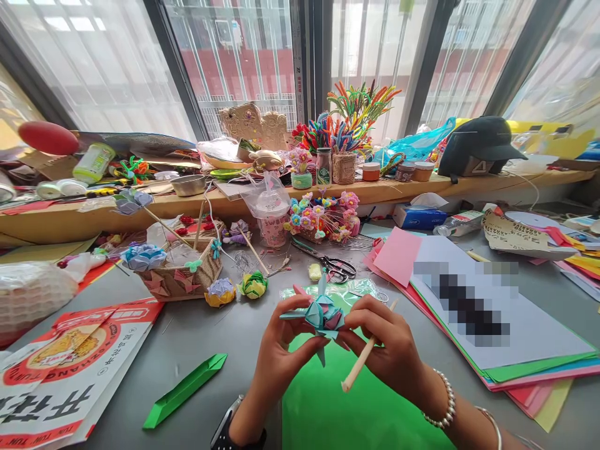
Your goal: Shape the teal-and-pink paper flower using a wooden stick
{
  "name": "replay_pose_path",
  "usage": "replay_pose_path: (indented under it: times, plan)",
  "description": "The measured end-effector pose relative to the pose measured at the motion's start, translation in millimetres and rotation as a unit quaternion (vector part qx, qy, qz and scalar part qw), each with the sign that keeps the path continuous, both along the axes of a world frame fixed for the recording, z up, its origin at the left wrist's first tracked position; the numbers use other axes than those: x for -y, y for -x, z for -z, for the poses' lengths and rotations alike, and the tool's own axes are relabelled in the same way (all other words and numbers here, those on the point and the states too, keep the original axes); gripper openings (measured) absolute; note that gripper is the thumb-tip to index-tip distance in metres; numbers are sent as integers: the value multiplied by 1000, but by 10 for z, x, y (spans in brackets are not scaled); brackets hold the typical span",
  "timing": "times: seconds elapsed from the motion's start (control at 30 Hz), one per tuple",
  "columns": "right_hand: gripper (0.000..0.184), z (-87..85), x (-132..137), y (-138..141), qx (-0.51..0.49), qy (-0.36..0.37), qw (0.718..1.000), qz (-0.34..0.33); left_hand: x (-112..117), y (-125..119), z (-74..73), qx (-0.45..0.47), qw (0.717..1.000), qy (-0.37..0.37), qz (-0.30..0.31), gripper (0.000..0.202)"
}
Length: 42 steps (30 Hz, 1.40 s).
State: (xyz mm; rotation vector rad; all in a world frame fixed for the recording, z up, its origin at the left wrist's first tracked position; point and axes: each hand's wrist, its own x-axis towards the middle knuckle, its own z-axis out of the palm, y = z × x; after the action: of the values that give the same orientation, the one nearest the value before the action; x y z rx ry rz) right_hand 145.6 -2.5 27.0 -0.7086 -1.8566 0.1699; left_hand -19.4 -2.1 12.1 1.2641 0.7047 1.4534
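Note:
A light blue folded-paper flower [322,314] with some pink inside is pinched between the thumb and fingers of my left hand [291,334]. On its other side, the fingertips of my right hand [389,337] touch the petals. That same right hand grips a pale wooden stick [360,365], which slants down toward me. Beneath both hands lies a green sheet [347,406]. A folded green paper strip [185,390] rests on the grey table to the left. Behind the flower are black-handled scissors [335,265].
Two paper flowers, yellow-purple [220,292] and yellow-green [254,285], sit beside a cardboard box [173,281]. Coloured paper [525,350] is stacked at right. A printed bag [60,369] lies at left. A cup [273,219] and pipe-cleaner flowers [319,219] stand before the wooden ledge [225,203].

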Motion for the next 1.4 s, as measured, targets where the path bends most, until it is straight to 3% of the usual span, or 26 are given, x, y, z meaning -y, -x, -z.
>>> replay_pose_path:
  times: [0.13,0.27,0.37,0.47,0.53,0.63,0.77,0.97,1.4]
  plan:
    - [4,-13,0,9,-6,23,1000,-10,-30,47,4,-39,998,10,44,39]
    - [10,-40,-20,-42,-16,63,997,-41,-55,74,3,-6,996,30,89,38]
    - [19,-58,-54,-128,-27,146,987,-70,-67,85,13,14,992,37,122,37]
    - [40,-51,-93,-203,-19,264,958,-113,-66,94,14,7,988,34,148,35]
    - [49,-38,-116,-226,-1,295,943,-153,-59,93,6,-11,985,40,166,38]
    - [50,-31,-139,-223,37,283,942,-175,-48,81,-7,-24,981,66,182,47]
    - [41,-48,-144,-194,50,244,957,-152,-43,65,-8,-26,978,71,196,52]
    - [34,-32,-119,-153,33,215,965,-150,-52,84,-13,8,976,63,211,36]
    - [32,-13,-90,-101,9,185,974,-133,-21,78,-21,82,962,169,196,34]
